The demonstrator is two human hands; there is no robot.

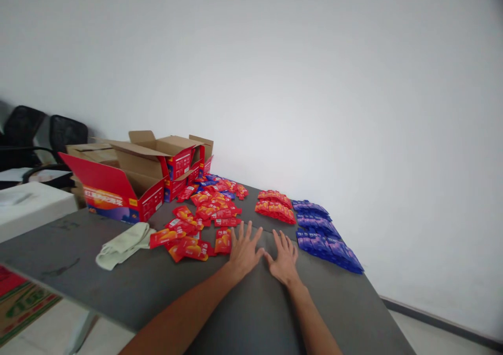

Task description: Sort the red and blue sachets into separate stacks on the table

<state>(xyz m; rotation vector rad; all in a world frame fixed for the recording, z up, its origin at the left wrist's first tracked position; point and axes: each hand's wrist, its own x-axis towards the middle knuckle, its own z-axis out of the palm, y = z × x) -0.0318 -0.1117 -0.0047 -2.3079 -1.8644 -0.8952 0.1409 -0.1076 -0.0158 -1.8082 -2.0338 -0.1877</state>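
My left hand (244, 253) lies flat on the grey table (251, 313) with its fingers spread, its edge close beside a single red packet (223, 241). Fingers apart, my right hand (283, 261) rests on the tabletop just to the right, thumbs nearly meeting. Neither hand holds anything. A loose heap of red packets (192, 247) spreads to the left of my hands. Beyond my fingertips are neat rows of red packets (275, 208), and to the right of them stand overlapping rows of blue packets (326, 242).
Open red cardboard boxes (151, 200) stand at the left back. A pale folded cloth (123, 245) lies in front of them. Black chairs (66, 132) and a white foam box (35, 208) are at far left. A white wall (353, 109) runs behind the table.
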